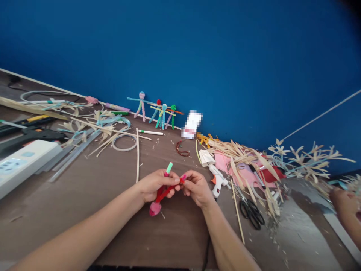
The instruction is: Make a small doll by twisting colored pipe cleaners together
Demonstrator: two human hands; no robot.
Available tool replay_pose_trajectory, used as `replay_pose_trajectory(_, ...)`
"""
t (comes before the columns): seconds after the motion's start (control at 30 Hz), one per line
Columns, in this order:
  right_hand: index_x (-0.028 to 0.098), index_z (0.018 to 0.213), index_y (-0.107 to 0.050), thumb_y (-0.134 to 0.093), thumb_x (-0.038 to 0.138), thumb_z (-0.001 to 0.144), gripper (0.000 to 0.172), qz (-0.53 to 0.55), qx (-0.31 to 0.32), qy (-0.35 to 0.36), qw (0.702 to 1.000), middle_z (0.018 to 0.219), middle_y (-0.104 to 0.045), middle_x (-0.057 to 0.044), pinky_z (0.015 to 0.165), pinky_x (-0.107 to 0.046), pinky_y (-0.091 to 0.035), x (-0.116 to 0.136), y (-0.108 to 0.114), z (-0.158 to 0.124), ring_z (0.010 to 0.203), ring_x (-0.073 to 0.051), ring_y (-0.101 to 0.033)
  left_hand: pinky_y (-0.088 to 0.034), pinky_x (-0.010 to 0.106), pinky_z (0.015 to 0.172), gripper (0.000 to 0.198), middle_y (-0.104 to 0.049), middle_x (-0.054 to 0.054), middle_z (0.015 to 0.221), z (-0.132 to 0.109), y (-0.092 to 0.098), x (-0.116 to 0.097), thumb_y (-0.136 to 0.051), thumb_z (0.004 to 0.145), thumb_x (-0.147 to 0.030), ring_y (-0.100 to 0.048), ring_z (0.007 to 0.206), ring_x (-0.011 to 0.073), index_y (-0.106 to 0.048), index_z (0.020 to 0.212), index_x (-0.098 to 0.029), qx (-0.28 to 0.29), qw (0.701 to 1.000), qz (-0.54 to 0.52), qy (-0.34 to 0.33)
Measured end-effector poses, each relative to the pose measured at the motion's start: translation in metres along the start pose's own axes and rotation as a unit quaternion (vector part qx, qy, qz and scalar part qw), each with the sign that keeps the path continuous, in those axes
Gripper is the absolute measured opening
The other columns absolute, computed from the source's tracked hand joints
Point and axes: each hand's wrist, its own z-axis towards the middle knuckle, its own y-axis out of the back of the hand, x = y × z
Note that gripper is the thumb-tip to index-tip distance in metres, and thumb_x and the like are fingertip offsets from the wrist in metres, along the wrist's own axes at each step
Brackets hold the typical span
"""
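My left hand (156, 185) and my right hand (197, 188) meet above the brown tabletop (113, 226), both pinching a red pipe cleaner (165, 192). A pink fuzzy lump (155, 208) hangs from its lower end, below my left hand. A green pipe-cleaner tip (169, 168) sticks up between my thumbs, and a pink tip (183, 177) shows at my right fingers. My fingers hide the middle of the piece.
Pipe-cleaner figures (158, 112) stand against the blue wall (180, 49). To the right lie a white glue gun (217, 180), black-handled scissors (250, 213) and heaped straw strips (239, 158). A white power strip (25, 165) sits left. Another person's hand (345, 207) enters at the right edge.
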Motion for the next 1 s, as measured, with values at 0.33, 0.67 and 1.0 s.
replay_pose_trajectory(0.33, 0.017, 0.073, -0.055, -0.062, 0.028, 0.067, 0.014, -0.124, -0.071, 0.058, 0.988, 0.055, -0.053, 0.004, 0.036, -0.016, -0.033, 0.004, -0.008, -0.001, 0.040, -0.005, -0.042, -0.038, 0.017, 0.043, 0.020, -0.058, 0.000, 0.054, 0.002, -0.008, 0.002, -0.068, 0.058, -0.028, -0.048, 0.041, 0.0052, -0.057, 0.061, -0.011, -0.099, 0.990, 0.080, -0.066)
replay_pose_trajectory(0.67, 0.017, 0.074, -0.053, -0.056, 0.026, 0.071, 0.010, -0.195, -0.120, 0.104, 0.968, 0.059, -0.052, 0.003, 0.039, -0.017, -0.034, 0.005, -0.013, -0.002, 0.042, -0.005, -0.042, -0.037, 0.020, 0.049, 0.015, -0.055, -0.001, 0.051, -0.001, -0.017, 0.001, -0.058, 0.065, -0.026, -0.047, 0.049, 0.0096, -0.064, 0.064, -0.013, -0.190, 0.915, 0.297, -0.196)
replay_pose_trajectory(1.0, 0.017, 0.070, -0.051, -0.057, 0.028, 0.071, 0.013, -0.156, -0.107, 0.081, 0.979, 0.055, -0.049, 0.004, 0.038, -0.017, -0.031, 0.001, -0.011, -0.001, 0.040, -0.005, -0.039, -0.037, 0.022, 0.059, 0.016, -0.061, 0.003, 0.061, -0.005, -0.012, 0.004, -0.052, 0.071, -0.022, -0.052, 0.061, 0.0138, -0.066, 0.068, -0.016, -0.199, 0.812, 0.470, -0.285)
